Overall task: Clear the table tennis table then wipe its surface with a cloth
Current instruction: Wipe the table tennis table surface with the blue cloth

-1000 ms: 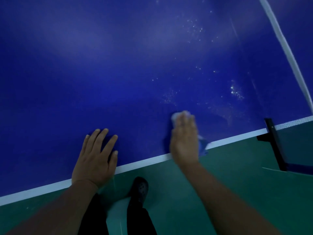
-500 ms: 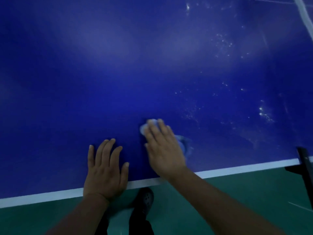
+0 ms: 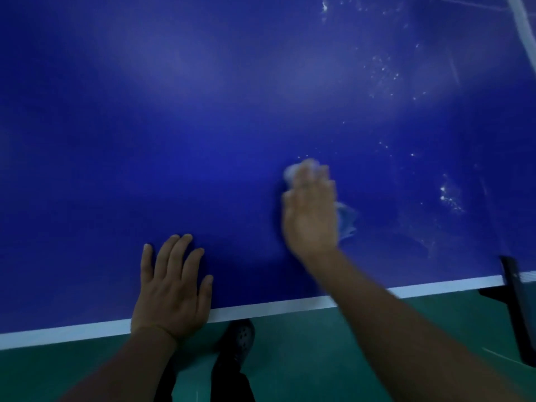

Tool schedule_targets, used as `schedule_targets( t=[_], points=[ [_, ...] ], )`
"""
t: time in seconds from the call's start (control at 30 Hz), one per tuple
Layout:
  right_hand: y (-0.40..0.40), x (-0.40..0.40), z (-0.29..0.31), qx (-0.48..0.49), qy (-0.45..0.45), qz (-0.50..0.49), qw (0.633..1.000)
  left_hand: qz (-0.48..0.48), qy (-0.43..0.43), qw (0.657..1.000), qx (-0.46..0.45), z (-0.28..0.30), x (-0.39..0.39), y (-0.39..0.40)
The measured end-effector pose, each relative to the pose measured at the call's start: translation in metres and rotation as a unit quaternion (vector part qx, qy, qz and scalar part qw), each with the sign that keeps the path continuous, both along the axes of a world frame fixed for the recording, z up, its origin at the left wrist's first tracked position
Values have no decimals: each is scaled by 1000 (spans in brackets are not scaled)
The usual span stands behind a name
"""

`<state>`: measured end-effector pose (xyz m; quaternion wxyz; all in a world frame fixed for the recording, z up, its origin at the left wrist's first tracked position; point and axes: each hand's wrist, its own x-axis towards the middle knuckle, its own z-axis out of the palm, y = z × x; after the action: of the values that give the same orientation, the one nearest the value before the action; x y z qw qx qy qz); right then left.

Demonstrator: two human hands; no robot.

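At centre right of the frame, your right hand (image 3: pixel 311 210) presses flat-fingered on the cloth (image 3: pixel 345 219) to wipe the table (image 3: pixel 203 126), while your left hand (image 3: pixel 172 288), fingers spread, braces at lower centre.

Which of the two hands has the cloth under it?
The right hand: the cloth pokes out beneath it, farther onto the table. The left hand rests bare near the edge.
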<state>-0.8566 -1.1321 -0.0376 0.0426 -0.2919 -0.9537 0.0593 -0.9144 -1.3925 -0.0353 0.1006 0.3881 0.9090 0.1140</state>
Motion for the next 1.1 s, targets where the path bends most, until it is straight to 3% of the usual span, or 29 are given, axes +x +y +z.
schedule_targets(
  t=[0.07, 0.1, 0.17, 0.23, 0.33, 0.43, 0.53, 0.67, 0.73, 0.87, 0.97, 1.03, 1.1],
  points=[
    [-18, 10, -6, -10, -29, 168, 985, 0, 2, 1000, -9, -1, 0, 0],
    [1, 15, -5, -14, -24, 173, 985, -1, 1, 1000, -11, -1, 0, 0],
    [61, 28, 1, 6, -30, 41, 999, 3, -1, 1000, -11, 0, 0, 0],
    [120, 48, 9, 4, -63, -130, 990, 2, -5, 1000, -15, 2, -1, 1],
    [117, 57, 12, 10, -46, -179, 983, -1, -11, 999, -34, 1, -2, 1],
    [42, 27, 4, 23, -10, -26, 999, -3, -10, 999, -43, 0, -2, 2],
    [-22, -41, -3, -2, 10, 157, 988, -5, 4, 999, -41, -2, -1, 1],
    [-8, -108, 0, -18, -21, 276, 961, -9, 26, 998, -49, -5, -1, 1],
    [54, -109, 0, 20, -66, 207, 976, -10, 29, 998, -45, -6, -3, 0],
    [188, -61, 13, 53, -63, -57, 995, -5, 16, 999, -29, -5, -2, -1],
    [181, -65, 17, -2, -27, -185, 982, -1, 7, 999, -38, 0, -2, 0],
    [128, -89, 17, 11, -17, -138, 990, 4, -9, 999, -37, 4, -3, 2],
    [61, -106, 13, 7, -10, 15, 1000, 5, -43, 999, -10, 8, -3, -2]
  ],
)
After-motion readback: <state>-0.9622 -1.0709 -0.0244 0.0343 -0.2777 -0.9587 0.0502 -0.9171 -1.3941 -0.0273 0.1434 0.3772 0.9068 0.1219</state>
